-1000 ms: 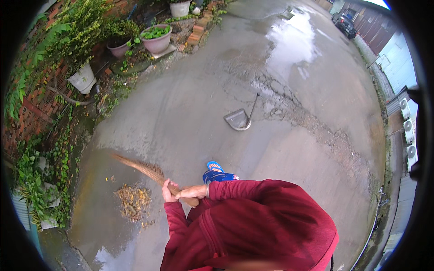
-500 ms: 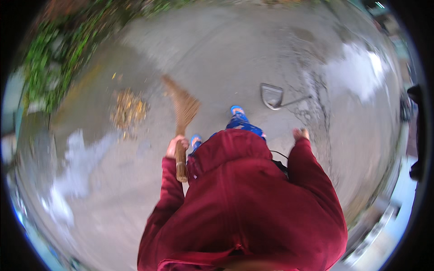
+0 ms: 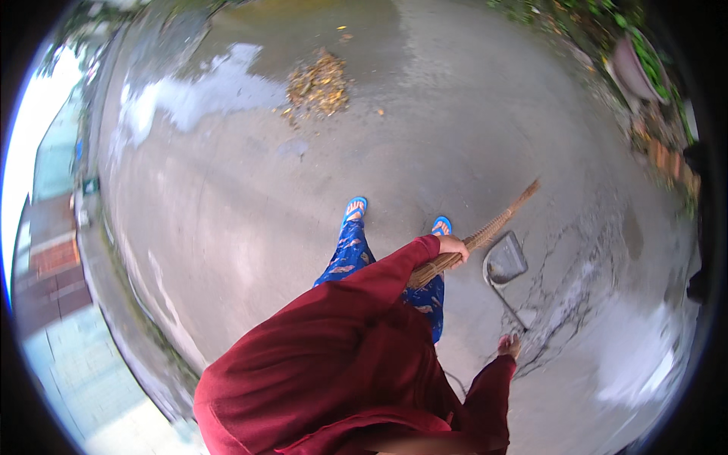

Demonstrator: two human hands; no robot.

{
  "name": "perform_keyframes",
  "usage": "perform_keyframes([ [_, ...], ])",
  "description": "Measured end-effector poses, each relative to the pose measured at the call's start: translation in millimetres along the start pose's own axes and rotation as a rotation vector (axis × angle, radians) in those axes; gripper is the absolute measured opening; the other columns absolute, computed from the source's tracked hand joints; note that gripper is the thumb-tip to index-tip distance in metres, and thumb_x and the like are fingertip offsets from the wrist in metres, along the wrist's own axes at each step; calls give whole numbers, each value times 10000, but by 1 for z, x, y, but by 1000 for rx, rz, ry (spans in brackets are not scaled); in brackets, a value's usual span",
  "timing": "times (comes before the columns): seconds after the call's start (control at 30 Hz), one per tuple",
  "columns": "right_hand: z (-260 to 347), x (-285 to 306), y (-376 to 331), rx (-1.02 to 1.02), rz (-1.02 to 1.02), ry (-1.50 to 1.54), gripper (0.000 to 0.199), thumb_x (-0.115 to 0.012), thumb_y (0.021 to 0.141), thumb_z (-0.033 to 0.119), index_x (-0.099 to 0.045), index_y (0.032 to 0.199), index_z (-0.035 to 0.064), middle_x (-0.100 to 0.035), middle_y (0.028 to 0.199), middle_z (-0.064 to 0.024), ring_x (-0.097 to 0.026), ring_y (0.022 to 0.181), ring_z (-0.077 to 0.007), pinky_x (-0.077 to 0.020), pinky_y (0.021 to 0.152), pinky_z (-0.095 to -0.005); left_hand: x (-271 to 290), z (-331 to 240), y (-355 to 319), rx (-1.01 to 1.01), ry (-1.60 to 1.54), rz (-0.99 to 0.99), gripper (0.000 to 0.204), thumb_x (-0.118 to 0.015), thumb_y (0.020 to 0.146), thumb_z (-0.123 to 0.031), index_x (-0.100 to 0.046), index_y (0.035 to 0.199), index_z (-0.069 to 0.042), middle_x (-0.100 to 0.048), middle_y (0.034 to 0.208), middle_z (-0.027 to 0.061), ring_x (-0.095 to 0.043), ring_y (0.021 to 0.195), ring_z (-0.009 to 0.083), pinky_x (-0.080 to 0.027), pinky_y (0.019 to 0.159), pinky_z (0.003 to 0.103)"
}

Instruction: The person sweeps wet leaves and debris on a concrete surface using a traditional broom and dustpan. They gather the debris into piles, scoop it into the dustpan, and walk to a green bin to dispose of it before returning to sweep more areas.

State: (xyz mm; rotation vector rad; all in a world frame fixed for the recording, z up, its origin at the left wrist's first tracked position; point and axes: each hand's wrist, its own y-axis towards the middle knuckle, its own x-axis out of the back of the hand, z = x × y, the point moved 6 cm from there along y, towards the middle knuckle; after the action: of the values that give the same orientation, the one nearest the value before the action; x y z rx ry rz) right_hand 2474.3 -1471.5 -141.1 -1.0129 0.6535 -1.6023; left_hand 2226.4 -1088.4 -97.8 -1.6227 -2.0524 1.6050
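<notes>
i am standing on the wet concrete ground (image 3: 227, 212), one leaf pile (image 3: 318, 80) lying well ahead of my two sandals (image 3: 354, 208). my left hand (image 3: 453, 246) is gripping one broom (image 3: 478, 236) tightly, bristles pointing away from me. just beside the broom is lying one dustpan (image 3: 504, 262); my right hand (image 3: 509, 346) is hanging near its handle, its grip i cannot tell. sweeping well probably means keeping strokes low and short.

Flat overcast daylight, sky glare on wet concrete (image 3: 227, 83), heavy fisheye edge warp, slight blur.
</notes>
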Motion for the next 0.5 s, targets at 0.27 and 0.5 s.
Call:
perform_keyframes([
  [0.27, 20, -51, 19, 126, 183, -112, 329, -522, 748, 144, -448, 1067, 176, -494, 736, -69, -487, 623, -180, -465, 567, -282, 153, 45, -72, -40, -436, -287, 189, -511, 689, -202, -479, 539, -92, -475, 511, 9, -446, 421, 114, -360, 404, 268],
  [0.5, 35, -97, 9, 12, 27, -261, 677, -604, 651, 545, -438, 1125, 92, -504, 781, -74, -482, 628, -170, -458, 583, -295, 261, 53, -245, 139, -57, -1159, 143, -606, 567, -105, -544, 647, -3, -540, 551, 107, -522, 434, 196, -434, 381, 323],
])
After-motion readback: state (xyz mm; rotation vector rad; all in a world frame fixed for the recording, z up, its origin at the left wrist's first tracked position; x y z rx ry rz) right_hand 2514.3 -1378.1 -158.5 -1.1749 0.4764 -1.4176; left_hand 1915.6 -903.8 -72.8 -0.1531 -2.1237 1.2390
